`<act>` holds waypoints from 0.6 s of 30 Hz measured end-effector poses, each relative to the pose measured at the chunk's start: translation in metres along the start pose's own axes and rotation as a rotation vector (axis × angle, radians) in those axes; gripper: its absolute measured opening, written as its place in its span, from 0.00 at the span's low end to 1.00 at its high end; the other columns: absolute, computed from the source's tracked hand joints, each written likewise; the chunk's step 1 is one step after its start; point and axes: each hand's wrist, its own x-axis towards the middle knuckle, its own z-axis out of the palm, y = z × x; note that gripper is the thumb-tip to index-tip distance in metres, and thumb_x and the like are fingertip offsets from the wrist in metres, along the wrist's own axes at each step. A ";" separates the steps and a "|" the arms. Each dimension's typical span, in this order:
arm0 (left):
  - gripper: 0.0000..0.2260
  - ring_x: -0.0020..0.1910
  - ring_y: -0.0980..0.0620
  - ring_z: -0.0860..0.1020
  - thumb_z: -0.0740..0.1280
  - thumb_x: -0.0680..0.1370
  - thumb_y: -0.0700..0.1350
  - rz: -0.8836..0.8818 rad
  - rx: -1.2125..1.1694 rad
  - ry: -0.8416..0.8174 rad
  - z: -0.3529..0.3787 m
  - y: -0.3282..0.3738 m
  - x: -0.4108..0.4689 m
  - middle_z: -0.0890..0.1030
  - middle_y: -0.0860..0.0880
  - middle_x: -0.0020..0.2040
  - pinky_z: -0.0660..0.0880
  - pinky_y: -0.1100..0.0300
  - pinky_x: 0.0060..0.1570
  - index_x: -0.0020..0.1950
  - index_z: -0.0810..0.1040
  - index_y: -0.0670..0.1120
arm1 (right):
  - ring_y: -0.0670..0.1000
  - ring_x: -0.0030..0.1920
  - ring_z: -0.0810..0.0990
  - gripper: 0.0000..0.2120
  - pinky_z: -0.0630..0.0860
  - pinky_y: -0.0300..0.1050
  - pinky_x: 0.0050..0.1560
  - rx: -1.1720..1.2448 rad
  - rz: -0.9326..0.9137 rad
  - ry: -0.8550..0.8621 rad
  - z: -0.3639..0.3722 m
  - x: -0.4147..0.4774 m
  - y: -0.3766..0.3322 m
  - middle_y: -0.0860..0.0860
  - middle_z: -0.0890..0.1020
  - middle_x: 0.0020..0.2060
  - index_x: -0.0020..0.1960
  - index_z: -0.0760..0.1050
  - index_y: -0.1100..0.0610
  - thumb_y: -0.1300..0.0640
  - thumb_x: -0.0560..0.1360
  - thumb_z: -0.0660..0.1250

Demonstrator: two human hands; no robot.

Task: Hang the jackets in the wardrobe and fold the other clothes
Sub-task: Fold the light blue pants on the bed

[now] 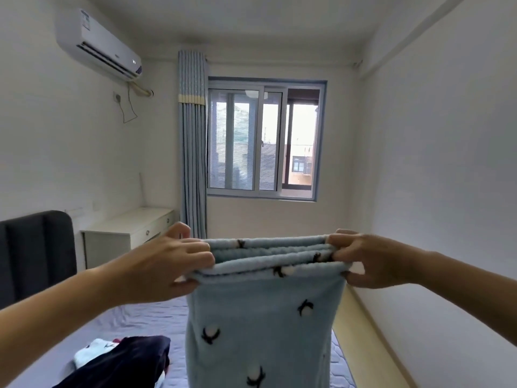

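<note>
A light blue fleece garment (260, 326) with small black-and-white motifs hangs in the air in front of me, its top edge gathered in several layers. My left hand (167, 261) pinches the left end of that top edge. At the right end, my right hand (363, 259) pinches the same layers. The cloth drops straight down below the frame's bottom edge. On the bed at the lower left lies a dark navy garment (131, 359) with a white piece of clothing (92, 352) beside it.
The bed (140, 320) with a lilac mattress cover fills the lower left, with a dark grey headboard (36, 253) against the left wall. A white desk (126, 233) stands by the curtain (193, 152) and window (263, 138). A white wall runs along the right.
</note>
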 end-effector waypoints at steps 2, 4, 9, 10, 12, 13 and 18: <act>0.10 0.40 0.60 0.73 0.73 0.69 0.50 0.017 0.029 -0.004 0.006 -0.002 0.005 0.75 0.59 0.42 0.65 0.62 0.53 0.44 0.73 0.54 | 0.44 0.53 0.74 0.04 0.76 0.33 0.51 -0.055 -0.101 0.003 0.002 0.006 -0.012 0.45 0.76 0.50 0.45 0.79 0.50 0.50 0.74 0.68; 0.09 0.46 0.59 0.74 0.71 0.69 0.53 0.087 0.038 -0.025 0.010 0.007 0.011 0.76 0.59 0.47 0.67 0.62 0.54 0.45 0.74 0.56 | 0.44 0.52 0.73 0.05 0.76 0.35 0.49 -0.043 -0.138 0.016 0.002 0.013 -0.022 0.46 0.75 0.50 0.42 0.78 0.51 0.50 0.74 0.67; 0.08 0.49 0.55 0.76 0.70 0.67 0.53 0.013 -0.108 -0.160 0.017 0.018 0.021 0.73 0.53 0.61 0.74 0.61 0.55 0.43 0.75 0.53 | 0.44 0.49 0.73 0.07 0.77 0.37 0.46 -0.089 -0.175 0.049 0.000 0.026 -0.030 0.47 0.75 0.48 0.38 0.76 0.52 0.51 0.72 0.69; 0.08 0.50 0.53 0.75 0.68 0.68 0.52 -0.026 -0.162 -0.198 0.019 0.018 0.022 0.70 0.53 0.63 0.73 0.60 0.57 0.44 0.74 0.52 | 0.44 0.49 0.73 0.07 0.77 0.35 0.46 -0.093 -0.184 0.047 -0.001 0.027 -0.031 0.47 0.74 0.47 0.38 0.75 0.51 0.51 0.72 0.70; 0.08 0.54 0.51 0.74 0.64 0.69 0.51 -0.033 -0.180 -0.265 0.026 0.022 0.024 0.69 0.54 0.64 0.69 0.58 0.60 0.47 0.73 0.54 | 0.43 0.48 0.72 0.07 0.76 0.34 0.45 -0.094 -0.198 0.048 0.000 0.030 -0.033 0.46 0.74 0.47 0.38 0.75 0.50 0.50 0.72 0.70; 0.10 0.56 0.52 0.74 0.63 0.69 0.51 -0.014 -0.167 -0.284 0.029 0.025 0.025 0.70 0.54 0.63 0.68 0.58 0.60 0.49 0.73 0.54 | 0.44 0.48 0.72 0.07 0.76 0.35 0.45 -0.087 -0.199 0.043 0.001 0.031 -0.033 0.47 0.74 0.46 0.38 0.74 0.50 0.51 0.71 0.70; 0.12 0.51 0.53 0.72 0.63 0.67 0.49 0.107 -0.109 -0.320 0.036 0.035 0.032 0.71 0.55 0.53 0.65 0.60 0.51 0.51 0.71 0.54 | 0.43 0.49 0.72 0.07 0.75 0.33 0.46 -0.086 -0.189 0.021 0.005 0.031 -0.034 0.45 0.73 0.47 0.38 0.75 0.50 0.49 0.72 0.68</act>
